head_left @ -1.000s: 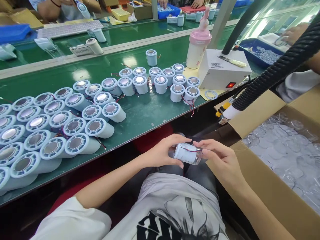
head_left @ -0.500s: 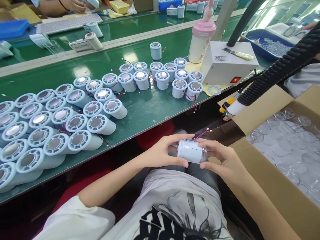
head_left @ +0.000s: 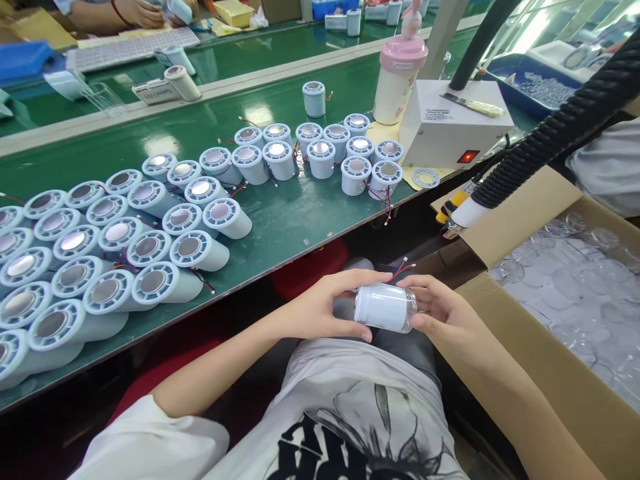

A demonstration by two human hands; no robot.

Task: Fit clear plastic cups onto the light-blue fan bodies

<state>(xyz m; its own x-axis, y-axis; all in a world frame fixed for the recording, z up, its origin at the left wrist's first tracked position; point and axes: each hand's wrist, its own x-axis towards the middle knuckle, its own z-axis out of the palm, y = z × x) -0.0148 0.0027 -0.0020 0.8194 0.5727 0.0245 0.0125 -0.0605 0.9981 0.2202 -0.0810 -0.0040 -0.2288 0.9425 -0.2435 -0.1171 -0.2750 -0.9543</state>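
Above my lap lies a light-blue cylindrical housing (head_left: 384, 307) on its side, with a clear plastic cover around its right end. Thin red and purple wires with small white plugs (head_left: 404, 264) stick up behind it. My left hand (head_left: 333, 305) grips the housing's left end between thumb and fingers. At the clear right end, my right hand (head_left: 440, 310) has its thumb and curled fingers around the cover's edge. Rows of similar light-blue housings (head_left: 204, 252) with round metal discs on top stand on the green work surface (head_left: 280, 223).
To the right, an open cardboard box (head_left: 520, 340) holds many clear plastic covers (head_left: 575, 293). A white machine (head_left: 453, 127) with a lit red switch stands beside a pink-lidded cup (head_left: 400, 80). A black corrugated hose (head_left: 550, 127) crosses the right side. Another person's hand (head_left: 143, 12) works across the bench.
The housing has turned a little, so its printed-free side and clear end show more. My right hand's fingers have shifted right, toward the clear end.
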